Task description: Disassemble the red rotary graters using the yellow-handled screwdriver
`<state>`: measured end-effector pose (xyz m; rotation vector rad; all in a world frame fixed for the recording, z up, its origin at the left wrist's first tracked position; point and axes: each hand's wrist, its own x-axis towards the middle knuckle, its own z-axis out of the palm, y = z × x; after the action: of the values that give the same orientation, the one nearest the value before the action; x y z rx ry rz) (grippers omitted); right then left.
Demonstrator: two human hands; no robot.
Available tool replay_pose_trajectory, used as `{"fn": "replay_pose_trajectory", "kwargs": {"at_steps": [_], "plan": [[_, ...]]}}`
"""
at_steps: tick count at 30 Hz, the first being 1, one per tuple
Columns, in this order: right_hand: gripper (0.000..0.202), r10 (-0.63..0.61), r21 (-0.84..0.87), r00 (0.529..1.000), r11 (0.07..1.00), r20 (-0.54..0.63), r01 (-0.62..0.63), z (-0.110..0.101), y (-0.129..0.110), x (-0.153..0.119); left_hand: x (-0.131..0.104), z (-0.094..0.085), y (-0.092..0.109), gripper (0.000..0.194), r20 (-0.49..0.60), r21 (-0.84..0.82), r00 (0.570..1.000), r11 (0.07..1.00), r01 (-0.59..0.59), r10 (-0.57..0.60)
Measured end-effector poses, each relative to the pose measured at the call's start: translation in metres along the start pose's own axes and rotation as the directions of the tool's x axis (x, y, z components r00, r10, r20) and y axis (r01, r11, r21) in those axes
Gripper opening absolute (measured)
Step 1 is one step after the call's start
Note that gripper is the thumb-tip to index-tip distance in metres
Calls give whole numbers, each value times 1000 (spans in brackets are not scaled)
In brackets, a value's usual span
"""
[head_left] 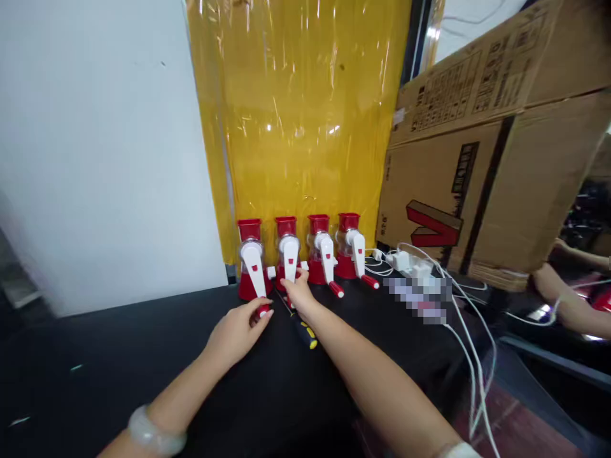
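Several red-and-white rotary graters stand upright in a row on the black table (143,356). My left hand (238,331) is closed, thumb and fingers pinching the red crank handle (262,310) of the leftmost rotary grater (249,230). On the second rotary grater (286,226), my right hand (300,296) grips the lower end of the white crank (289,253); its fingers partly cover the handle. A screwdriver (304,332) with a dark blue and yellow grip lies between my hands, shaft pointing at the graters. To the right, two more graters (319,224) have their cranks angled down and right.
A yellow plastic curtain (310,127) hangs behind the graters, with a white panel (105,152) to its left. Large cardboard boxes (515,191) stand at the right. White cables and plugs (401,261) trail over the table's right edge. Another person's arm (563,299) shows at far right.
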<state>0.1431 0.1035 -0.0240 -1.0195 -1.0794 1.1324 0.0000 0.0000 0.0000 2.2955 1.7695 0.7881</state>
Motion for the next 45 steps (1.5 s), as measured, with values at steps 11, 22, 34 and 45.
{"fn": "replay_pose_trajectory", "kwargs": {"at_steps": [11, 22, 34, 45], "plan": [[39, 58, 26, 998, 998, 13, -58, -4, 8, 8, -5, -4, 1, 36, -5, 2, 1000, 1000, 14, -14], [40, 25, -30, 1000, 999, -10, -25, -8, 14, 14, -3, -2, -1, 35, -13, 7, 1000, 1000, 26, -26], [35, -37, -134, 999, 990, 40, 42, -8, 8, 8, -5, -3, 0, 34, -18, 13, 999, 999, 31, -31], [35, -43, -152, 999, 987, 17, 45, -9, 9, 11, -5, -4, 3, 35, -16, 20, 1000, 1000, 21, -20]]}}
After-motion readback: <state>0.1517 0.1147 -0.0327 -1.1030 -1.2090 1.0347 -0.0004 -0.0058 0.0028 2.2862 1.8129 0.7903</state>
